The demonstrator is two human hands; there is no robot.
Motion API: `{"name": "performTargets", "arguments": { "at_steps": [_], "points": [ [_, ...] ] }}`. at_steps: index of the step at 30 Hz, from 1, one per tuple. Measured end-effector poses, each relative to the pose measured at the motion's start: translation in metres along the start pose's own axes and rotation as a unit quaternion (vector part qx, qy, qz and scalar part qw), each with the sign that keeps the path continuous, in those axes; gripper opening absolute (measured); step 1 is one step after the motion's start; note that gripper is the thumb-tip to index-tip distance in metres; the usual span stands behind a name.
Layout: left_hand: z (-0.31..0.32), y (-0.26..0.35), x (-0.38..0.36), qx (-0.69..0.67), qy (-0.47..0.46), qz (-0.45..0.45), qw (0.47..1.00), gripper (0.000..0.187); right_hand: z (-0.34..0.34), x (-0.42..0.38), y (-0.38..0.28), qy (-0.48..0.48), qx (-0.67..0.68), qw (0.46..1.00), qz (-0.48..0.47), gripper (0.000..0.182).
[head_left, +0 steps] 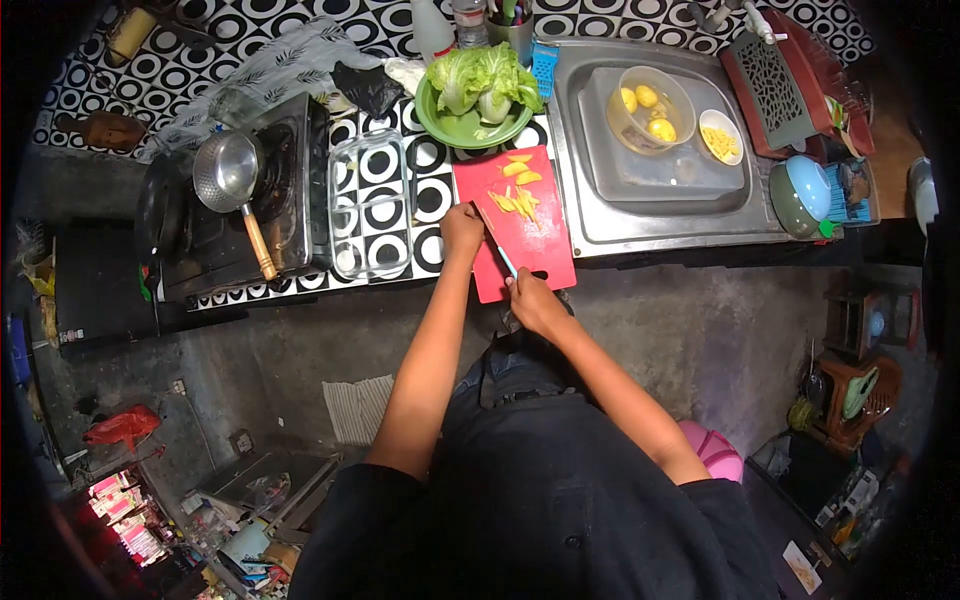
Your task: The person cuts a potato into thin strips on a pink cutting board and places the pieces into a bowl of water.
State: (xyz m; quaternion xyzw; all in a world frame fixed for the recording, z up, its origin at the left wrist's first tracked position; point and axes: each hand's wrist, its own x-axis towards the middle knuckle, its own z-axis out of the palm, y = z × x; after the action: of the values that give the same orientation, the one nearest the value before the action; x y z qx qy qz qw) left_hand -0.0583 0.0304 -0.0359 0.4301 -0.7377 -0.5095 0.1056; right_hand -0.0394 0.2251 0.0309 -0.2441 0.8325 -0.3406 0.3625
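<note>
A knife lies at a slant over the red cutting board, its handle gripped by my right hand at the board's near edge. By the blade's far end, at the board's left edge, my left hand is closed; whatever its fingers hold is hidden. Thin yellow strips, which look like potato, are heaped just right of the blade. Beyond them are a few thicker yellow pieces. On the sink side, a clear tub contains peeled yellow potatoes, and a small white bowl has cut yellow bits.
Left of the board sits a rectangular glass dish. A green bowl with leafy lettuce stands behind the board. The stove at left bears a saucepan. A steel sink and a dish rack are at right.
</note>
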Motion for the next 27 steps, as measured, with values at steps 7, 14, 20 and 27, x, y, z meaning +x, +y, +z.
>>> {"name": "performTargets", "arguments": {
  "at_steps": [7, 14, 20, 27],
  "points": [
    [-0.003, 0.006, -0.005, 0.046, 0.001, 0.015, 0.999, 0.007, -0.005, -0.002, -0.003, 0.000, 0.006, 1.000, 0.001, 0.036],
    [0.008, -0.020, 0.003, 0.061, 0.002, 0.033, 0.998, 0.011, -0.006, -0.002, -0.006, -0.007, 0.011, 1.000, 0.017, 0.036],
    [0.000, 0.001, -0.007, 0.093, 0.009, 0.049, 0.994, 0.012, -0.005, -0.002, -0.007, -0.014, 0.013, 1.000, 0.025, 0.037],
    [0.003, -0.004, -0.005, 0.092, 0.012, 0.045, 0.995, 0.012, -0.004, 0.001, -0.006, -0.012, 0.010, 1.000, 0.020, 0.037]
  ]
}}
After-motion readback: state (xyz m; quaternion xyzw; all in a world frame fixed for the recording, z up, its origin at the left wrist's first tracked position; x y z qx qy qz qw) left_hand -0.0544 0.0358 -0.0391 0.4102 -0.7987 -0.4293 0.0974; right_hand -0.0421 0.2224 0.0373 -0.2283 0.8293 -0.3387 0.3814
